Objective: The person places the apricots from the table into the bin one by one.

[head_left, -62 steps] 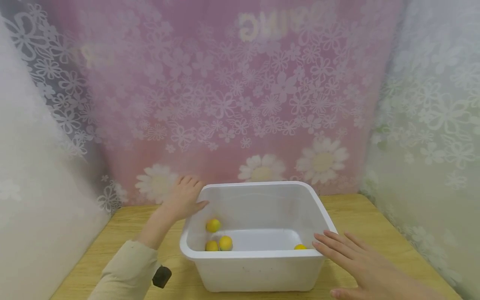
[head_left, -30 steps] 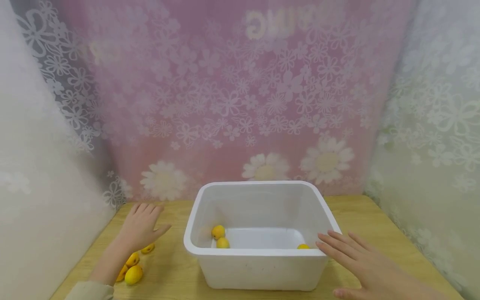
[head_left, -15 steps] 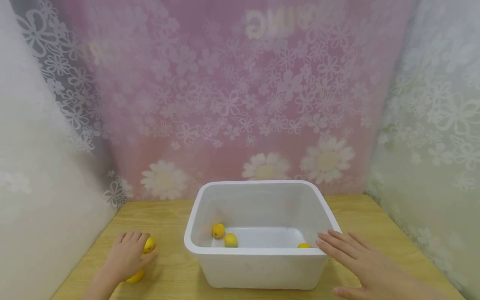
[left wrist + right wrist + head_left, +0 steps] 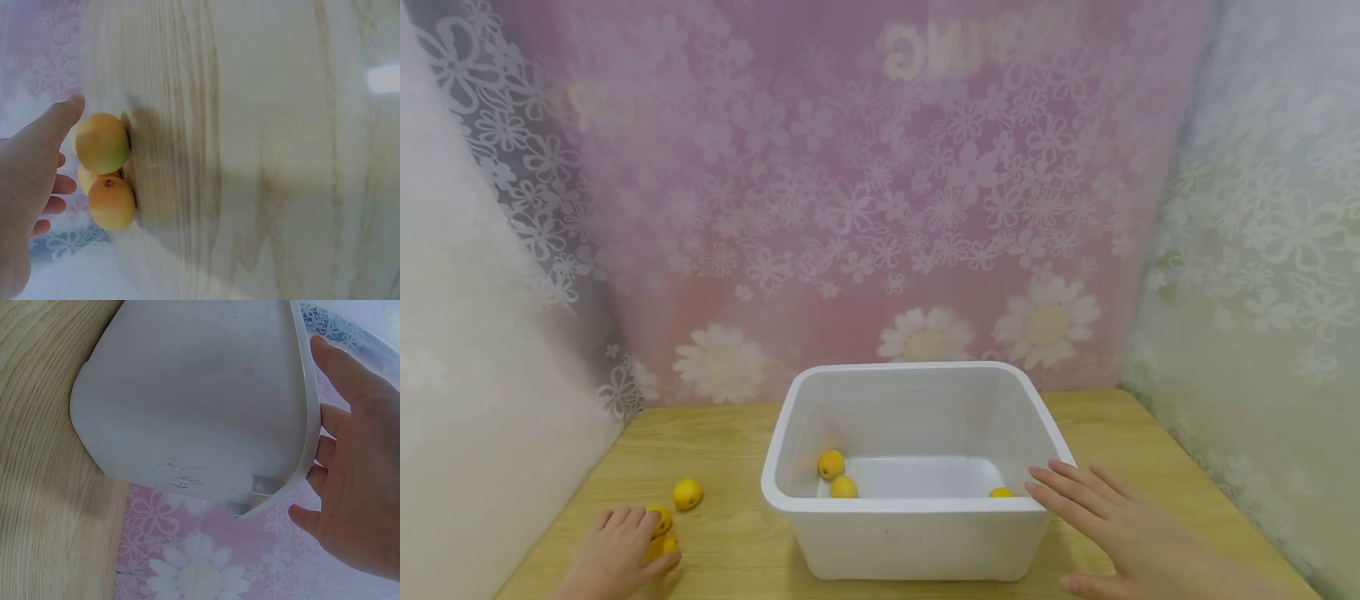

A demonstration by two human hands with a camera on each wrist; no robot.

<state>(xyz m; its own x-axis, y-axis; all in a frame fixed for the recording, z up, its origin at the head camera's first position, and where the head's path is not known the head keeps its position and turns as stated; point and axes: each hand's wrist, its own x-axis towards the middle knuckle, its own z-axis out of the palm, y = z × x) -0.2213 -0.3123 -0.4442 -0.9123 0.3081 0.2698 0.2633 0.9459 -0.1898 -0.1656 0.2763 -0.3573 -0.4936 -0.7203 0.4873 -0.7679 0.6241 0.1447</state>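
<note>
Several yellow fruits (image 4: pixel 687 493) on a wooden table (image 4: pixel 737 458): one slightly apart, others right beside the left hand (image 4: pixel 613 546), fingers loose, nothing grasped, contact uncertain. Three further fruits (image 4: pixel 843 487) visible inside one white tub (image 4: pixel 917 546). Right hand (image 4: pixel 1097 521) likewise empty, fingers extended at the tub's right rim. Small dark scuffs on the tub's outer wall. Pink floral curtain (image 4: pixel 850 167) behind; pale mirror-reversed lettering (image 4: pixel 938 52), "ING" legible, remainder blurred.

The tub (image 4: pixel 917 546) looks like smooth plastic, its outer wall scuffed dark. The worktop (image 4: pixel 741 467) shows wood grain — smooth, glossy enough to throw back light. Toward its left edge, the yellow fruits (image 4: pixel 687 493) have smooth skins. The flowered sheet (image 4: pixel 880 192) beyond its back edge could be cloth or film.
</note>
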